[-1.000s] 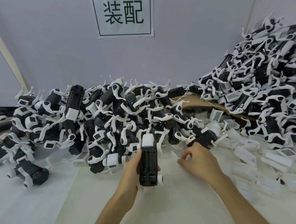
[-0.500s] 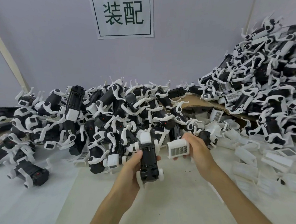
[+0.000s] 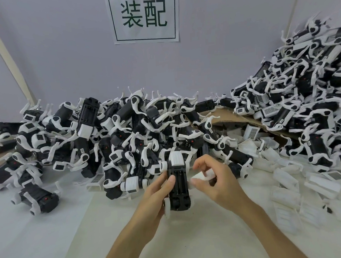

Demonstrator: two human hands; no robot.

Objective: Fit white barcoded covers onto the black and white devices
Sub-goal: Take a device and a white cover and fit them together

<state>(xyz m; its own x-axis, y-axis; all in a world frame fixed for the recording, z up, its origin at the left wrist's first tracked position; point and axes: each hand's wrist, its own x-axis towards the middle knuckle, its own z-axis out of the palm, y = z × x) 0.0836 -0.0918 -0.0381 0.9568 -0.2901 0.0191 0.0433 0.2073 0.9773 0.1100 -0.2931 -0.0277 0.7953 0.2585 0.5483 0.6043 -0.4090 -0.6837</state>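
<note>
My left hand (image 3: 157, 193) grips a black and white device (image 3: 178, 183) lengthways, its open black underside facing up and its white head pointing away from me. My right hand (image 3: 217, 182) holds a white cover (image 3: 200, 176) between thumb and fingers, right beside the device's right edge. The cover's barcode face is turned away and mostly hidden by my fingers. Both hands hover above the pale table sheet (image 3: 115, 228), just in front of the big heap of devices (image 3: 126, 135).
A second, taller heap of devices (image 3: 307, 100) rises at the right against the wall. Loose white covers (image 3: 300, 180) lie scattered at the right front. A cardboard flap (image 3: 231, 118) pokes out between the heaps. One device (image 3: 36, 199) lies alone at the left.
My right hand picked a white barcoded cover from near the pile and brought it left and down against the device. My left hand kept the device, lifting it slightly.
</note>
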